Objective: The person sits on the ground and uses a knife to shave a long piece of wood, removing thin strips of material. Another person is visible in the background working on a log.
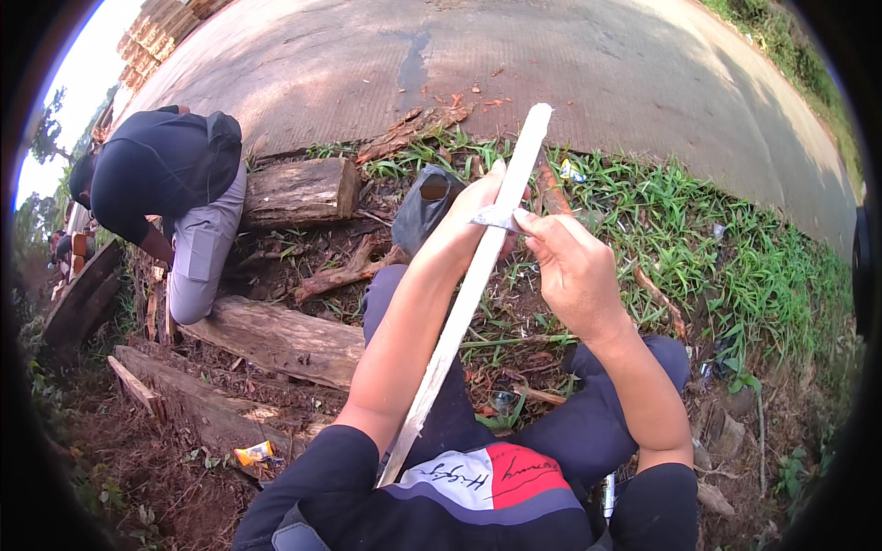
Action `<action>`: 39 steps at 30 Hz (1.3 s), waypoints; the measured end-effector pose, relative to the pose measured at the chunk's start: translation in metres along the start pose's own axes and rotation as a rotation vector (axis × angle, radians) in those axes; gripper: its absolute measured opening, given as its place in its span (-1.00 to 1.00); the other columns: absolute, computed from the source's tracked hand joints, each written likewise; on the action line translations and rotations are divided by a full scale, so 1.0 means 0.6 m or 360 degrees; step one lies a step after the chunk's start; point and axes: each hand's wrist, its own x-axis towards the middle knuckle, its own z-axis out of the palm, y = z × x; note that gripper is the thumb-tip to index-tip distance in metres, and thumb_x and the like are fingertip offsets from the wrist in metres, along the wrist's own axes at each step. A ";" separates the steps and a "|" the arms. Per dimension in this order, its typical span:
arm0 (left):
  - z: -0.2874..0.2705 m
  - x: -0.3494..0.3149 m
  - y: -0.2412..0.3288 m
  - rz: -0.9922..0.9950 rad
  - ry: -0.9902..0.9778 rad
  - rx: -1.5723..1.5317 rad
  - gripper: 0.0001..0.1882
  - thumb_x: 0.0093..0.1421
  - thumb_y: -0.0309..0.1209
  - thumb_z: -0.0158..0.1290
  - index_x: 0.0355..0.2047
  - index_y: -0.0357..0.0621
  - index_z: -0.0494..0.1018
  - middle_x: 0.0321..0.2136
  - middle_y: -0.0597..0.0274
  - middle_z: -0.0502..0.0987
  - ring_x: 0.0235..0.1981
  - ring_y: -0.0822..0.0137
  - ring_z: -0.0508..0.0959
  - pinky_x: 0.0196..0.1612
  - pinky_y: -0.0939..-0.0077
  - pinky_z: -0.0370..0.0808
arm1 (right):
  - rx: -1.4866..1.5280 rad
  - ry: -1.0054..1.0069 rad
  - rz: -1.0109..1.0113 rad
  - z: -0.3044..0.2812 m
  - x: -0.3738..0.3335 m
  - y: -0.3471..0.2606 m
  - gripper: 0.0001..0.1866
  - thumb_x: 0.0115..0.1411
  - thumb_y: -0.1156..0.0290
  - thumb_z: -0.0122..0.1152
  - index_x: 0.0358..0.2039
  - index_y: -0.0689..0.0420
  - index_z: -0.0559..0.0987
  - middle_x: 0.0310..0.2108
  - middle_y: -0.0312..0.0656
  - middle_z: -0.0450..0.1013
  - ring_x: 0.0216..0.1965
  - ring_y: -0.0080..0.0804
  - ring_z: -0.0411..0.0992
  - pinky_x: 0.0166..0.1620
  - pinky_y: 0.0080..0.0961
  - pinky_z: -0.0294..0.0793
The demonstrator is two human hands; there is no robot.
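Note:
A long, pale wooden strip (459, 312) slants up from my lap, its far end above the grass edge. My left hand (483, 188) is closed around its upper part, with most of the fingers hidden behind the wood. Across the strip, just below that hand, lies a short, thin metal blade (496, 219). Its right end is pinched between the thumb and fingers of my right hand (579, 275). Whether the blade has a handle is hidden in the hand.
A person (170, 184) bends over at the left beside weathered logs (299, 193). A dark plastic bag (424, 216) stands beyond my left forearm. Grass (680, 220) grows along the concrete road (606, 83). A yellow wrapper (254, 453) lies at lower left.

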 end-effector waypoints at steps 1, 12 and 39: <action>0.009 -0.003 -0.001 -0.0011 -0.0030 0.0039 -0.52 0.44 0.05 -0.28 -0.24 -0.09 0.41 -0.68 0.37 0.35 -0.78 0.43 0.35 -0.74 0.54 0.33 | -0.0037 0.0028 0.0022 -0.008 0.005 0.007 -0.72 0.19 0.54 0.22 -0.08 0.01 0.60 -0.32 -0.12 0.55 -0.37 -0.10 0.56 -0.35 -0.29 0.55; 0.029 -0.010 -0.002 0.0059 -0.0019 0.0060 -0.53 0.45 0.03 -0.29 -0.27 -0.08 0.40 -0.72 0.33 0.36 -0.82 0.40 0.35 -0.79 0.52 0.29 | -0.0037 0.0055 0.0000 -0.011 0.003 0.016 -0.72 0.20 0.50 0.22 -0.06 -0.01 0.59 -0.31 -0.12 0.54 -0.37 -0.07 0.55 -0.36 -0.26 0.55; 0.017 -0.001 -0.026 0.0059 -0.0110 -0.0054 -0.50 0.42 0.05 -0.22 -0.29 -0.13 0.44 -0.71 0.32 0.37 -0.81 0.40 0.37 -0.78 0.52 0.32 | -0.0148 0.0058 0.0003 -0.015 0.011 0.022 -0.71 0.16 0.52 0.22 -0.09 -0.02 0.61 -0.34 -0.19 0.54 -0.40 -0.16 0.56 -0.38 -0.29 0.55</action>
